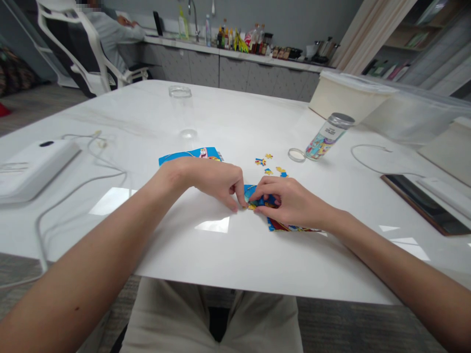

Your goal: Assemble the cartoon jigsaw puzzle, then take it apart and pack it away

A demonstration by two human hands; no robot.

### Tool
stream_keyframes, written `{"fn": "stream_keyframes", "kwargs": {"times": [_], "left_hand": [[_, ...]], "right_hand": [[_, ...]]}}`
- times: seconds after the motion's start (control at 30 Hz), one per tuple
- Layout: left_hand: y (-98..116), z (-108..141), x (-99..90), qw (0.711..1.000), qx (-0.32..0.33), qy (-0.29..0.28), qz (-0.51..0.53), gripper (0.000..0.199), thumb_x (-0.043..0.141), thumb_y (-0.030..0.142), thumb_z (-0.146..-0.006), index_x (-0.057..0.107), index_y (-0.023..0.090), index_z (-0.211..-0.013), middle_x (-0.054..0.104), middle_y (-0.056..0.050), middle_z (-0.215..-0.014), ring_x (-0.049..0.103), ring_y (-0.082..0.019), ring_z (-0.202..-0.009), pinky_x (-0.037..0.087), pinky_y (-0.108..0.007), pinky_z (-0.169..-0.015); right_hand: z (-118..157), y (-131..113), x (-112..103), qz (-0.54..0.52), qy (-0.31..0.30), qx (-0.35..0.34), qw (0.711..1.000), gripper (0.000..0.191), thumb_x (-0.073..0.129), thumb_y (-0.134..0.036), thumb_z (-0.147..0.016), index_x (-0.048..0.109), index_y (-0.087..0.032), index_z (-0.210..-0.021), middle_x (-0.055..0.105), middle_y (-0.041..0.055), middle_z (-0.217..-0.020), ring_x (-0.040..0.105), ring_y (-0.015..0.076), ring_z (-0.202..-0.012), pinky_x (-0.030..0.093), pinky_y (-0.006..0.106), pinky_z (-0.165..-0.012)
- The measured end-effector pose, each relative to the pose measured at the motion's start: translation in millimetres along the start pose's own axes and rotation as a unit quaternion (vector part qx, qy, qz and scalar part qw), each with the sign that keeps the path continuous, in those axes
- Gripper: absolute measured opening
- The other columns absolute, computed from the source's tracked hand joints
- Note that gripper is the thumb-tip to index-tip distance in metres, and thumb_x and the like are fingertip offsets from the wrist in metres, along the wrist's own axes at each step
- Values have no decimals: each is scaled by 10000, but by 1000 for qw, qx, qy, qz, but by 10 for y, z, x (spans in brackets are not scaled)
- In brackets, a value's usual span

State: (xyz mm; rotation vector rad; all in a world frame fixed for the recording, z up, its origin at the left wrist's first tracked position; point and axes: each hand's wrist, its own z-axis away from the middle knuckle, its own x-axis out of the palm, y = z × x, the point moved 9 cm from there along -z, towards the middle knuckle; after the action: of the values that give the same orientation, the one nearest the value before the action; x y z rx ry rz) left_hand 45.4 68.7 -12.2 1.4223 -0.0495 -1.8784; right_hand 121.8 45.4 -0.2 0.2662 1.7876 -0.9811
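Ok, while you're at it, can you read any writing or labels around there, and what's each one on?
Nothing can be quoted; I can't read any text clearly.
Label on the silver-lidded canister: printed lines, too small and blurred to read.
White box at left: small printed lines, too blurred to read.
Bottles on the far counter: labels too small to read.

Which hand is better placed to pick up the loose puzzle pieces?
Probably the right hand: the loose puzzle pieces lie just beyond its knuckles, while the left hand sits farther away on the other side.
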Motion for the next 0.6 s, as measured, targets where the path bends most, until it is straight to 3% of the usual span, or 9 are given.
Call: {"fn": "stream_keyframes", "kwargs": {"times": [0.23, 0.43, 0.6], "left_hand": [[3, -4, -5, 1000, 12, 6, -2, 274, 665, 301, -771, 755, 314, -1030, 635, 59, -663, 400, -78, -545, 288, -209, -551], [15, -2, -19, 1000, 6, 11, -6, 269, 661, 306, -772, 757, 316, -1023, 573, 66, -620, 373, -77, -536, 271, -204, -532], [6, 1, -19, 1000, 15, 16, -8, 264, 653, 340, -781, 759, 313, -1022, 562, 60, -612, 383, -82, -541, 275, -210, -544]], "right_hand": [[5, -30, -43, 2, 12, -24, 1000, 64, 683, -170, -780, 740, -198, -783, 658, 47, -869, 604, 155, -760, 475, 303, -724], [28, -85, -28, 27, -7, -58, 998, 123, 634, -179, -818, 754, -207, -803, 657, 52, -870, 595, 153, -746, 474, 310, -722], [24, -95, -74, 44, 6, -70, 997, 209, 549, -149, -848, 736, -179, -938, 649, 66, -864, 588, 161, -755, 467, 306, -717]]}}
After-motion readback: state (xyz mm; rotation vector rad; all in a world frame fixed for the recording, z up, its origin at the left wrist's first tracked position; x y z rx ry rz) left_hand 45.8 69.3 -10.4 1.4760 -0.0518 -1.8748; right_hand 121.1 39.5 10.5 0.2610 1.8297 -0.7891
